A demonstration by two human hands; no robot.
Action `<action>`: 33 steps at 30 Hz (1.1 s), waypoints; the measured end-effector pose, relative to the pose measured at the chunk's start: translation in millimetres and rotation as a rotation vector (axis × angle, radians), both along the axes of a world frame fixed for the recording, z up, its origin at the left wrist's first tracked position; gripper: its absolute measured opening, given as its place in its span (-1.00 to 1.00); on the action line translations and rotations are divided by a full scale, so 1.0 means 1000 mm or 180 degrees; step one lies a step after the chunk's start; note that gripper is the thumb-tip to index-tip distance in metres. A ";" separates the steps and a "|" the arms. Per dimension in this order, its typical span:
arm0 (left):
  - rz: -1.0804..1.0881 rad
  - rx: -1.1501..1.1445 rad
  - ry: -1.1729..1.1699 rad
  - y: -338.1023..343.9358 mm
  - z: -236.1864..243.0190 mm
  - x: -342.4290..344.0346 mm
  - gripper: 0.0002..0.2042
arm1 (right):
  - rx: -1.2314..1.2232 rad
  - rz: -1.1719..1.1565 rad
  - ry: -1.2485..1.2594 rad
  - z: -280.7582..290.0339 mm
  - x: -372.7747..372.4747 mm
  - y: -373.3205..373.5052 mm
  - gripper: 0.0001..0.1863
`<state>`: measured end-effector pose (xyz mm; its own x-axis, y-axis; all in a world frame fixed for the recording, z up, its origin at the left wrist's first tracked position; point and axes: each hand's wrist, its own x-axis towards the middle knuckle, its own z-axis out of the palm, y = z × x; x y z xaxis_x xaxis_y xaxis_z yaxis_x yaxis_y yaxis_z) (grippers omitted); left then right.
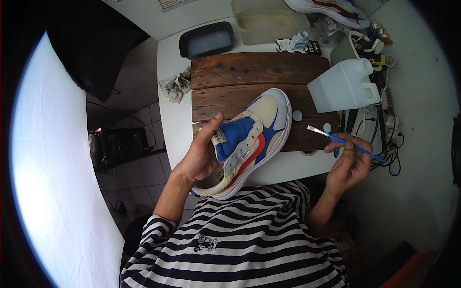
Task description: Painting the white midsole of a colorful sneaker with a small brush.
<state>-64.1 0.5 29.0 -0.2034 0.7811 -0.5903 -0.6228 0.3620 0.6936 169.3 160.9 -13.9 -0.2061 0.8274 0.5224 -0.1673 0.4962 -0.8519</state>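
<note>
Across the near edge of the white counter (175, 126), you have the multicoloured sneaker (248, 145) tilted, its toe over the wooden board (225, 101) and its heel overlapping your striped shirt (230, 240) in view. Your left hand (199, 156) grips it by the tongue and collar, thumb up, the other fingers curled round and mostly hidden. In your right hand (348, 163), the fingers pinch the slim blue brush (336, 138) closely by its handle, its flat tip aimed at the sneaker with a gap between. A round white disc (297, 115) lies just beside the sole. Room is tighter on your right, with the translucent jug (338, 89) overlapping the board's edge and black cables (394, 163) near the handle's end; leftward, planks reach to a crumpled cloth (176, 85).
</note>
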 end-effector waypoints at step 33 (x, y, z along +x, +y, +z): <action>-0.0052 0.0016 -0.0015 -0.002 -0.001 0.004 -0.13 | -0.0276 0.1301 -0.0357 0.002 -0.049 -0.028 -0.93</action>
